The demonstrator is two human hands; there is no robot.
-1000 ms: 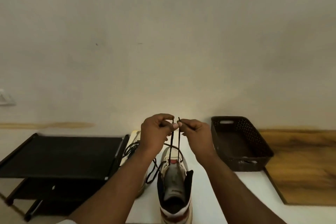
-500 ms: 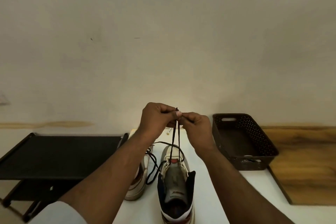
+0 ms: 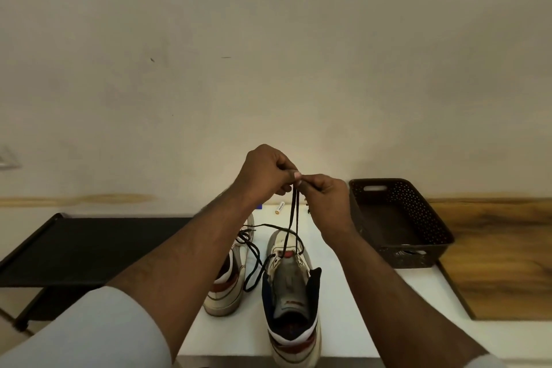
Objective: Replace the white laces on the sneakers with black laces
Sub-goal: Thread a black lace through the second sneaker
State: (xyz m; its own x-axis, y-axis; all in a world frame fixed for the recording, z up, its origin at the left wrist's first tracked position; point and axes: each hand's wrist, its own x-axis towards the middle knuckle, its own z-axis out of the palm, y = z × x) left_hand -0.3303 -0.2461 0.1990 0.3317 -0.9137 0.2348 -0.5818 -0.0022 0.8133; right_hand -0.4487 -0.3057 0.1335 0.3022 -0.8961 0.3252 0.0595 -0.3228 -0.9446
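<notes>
A white high-top sneaker (image 3: 291,287) stands on the white table (image 3: 373,317), toe pointing away from me. A black lace (image 3: 292,218) runs through its lowest eyelets and both ends rise taut above the toe. My left hand (image 3: 264,172) and my right hand (image 3: 324,191) meet above the shoe and pinch the two lace ends together at their fingertips. A second white sneaker (image 3: 230,278) lies to the left, partly hidden by my left forearm. Loose black lace (image 3: 254,251) loops between the two shoes.
A dark perforated plastic basket (image 3: 400,218) sits on the table's right, something pale lying in its front edge. A black shelf rack (image 3: 86,245) stands to the left. A small pale tube (image 3: 279,207) lies at the table's far edge. A wooden surface (image 3: 501,257) lies right.
Both hands rose and came together, so the two lace ends, held apart a second ago, now meet at the fingertips and the lace is pulled straighter.
</notes>
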